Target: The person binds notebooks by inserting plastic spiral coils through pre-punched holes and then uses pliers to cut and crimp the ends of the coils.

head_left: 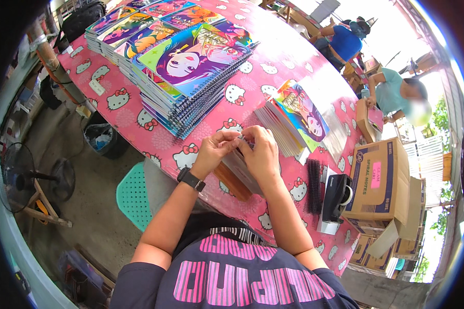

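Note:
My left hand (216, 152), with a black watch on its wrist, is closed in a pinch at the table's near edge. Its fingertips meet those of my right hand (260, 154), which curls over the upper end of a notebook (247, 175). A bit of dark coil shows under the right fingers. What the left fingertips pinch is hidden. Against the notebook lies a brown, board-like strip (233, 181). Just beyond my right hand is a pile of unbound pages (278, 126) with illustrated covers (307, 116) on top.
Tall stacks of spiral notebooks (191, 62) stand at the far left of the pink patterned table (118, 121). To the right are black binding coils (314, 185), a black tape dispenser (337, 198) and a cardboard box (379, 180). A teal stool (134, 195) stands at left. Two people work farther off.

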A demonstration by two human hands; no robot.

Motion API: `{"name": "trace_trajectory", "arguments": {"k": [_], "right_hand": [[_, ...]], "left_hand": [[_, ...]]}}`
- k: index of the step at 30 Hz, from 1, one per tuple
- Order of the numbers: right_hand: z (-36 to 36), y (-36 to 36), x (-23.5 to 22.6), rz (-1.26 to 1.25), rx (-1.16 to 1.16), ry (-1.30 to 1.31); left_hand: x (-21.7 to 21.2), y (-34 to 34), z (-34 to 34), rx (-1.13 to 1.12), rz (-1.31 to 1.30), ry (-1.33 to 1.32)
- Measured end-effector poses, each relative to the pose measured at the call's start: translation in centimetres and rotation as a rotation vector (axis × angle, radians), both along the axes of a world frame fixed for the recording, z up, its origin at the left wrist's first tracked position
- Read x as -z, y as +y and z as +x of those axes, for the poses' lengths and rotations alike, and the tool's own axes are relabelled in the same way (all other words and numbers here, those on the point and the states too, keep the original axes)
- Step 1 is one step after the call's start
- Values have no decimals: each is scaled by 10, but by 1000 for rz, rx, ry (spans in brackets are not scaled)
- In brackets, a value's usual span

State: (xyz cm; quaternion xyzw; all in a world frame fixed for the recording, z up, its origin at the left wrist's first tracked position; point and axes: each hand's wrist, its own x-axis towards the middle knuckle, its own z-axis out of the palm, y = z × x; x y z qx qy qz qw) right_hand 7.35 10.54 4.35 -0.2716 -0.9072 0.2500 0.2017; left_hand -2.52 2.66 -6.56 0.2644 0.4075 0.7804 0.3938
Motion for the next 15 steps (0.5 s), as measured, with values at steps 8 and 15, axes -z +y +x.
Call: {"name": "trace_trajectory", "arguments": {"k": [8, 15], "right_hand": [[7, 7, 17, 94, -29, 41], [3, 16, 13, 139, -15, -78]], "left_hand": [[-6, -4, 5, -24, -90, 115], [2, 16, -11, -59, -31, 233]]}}
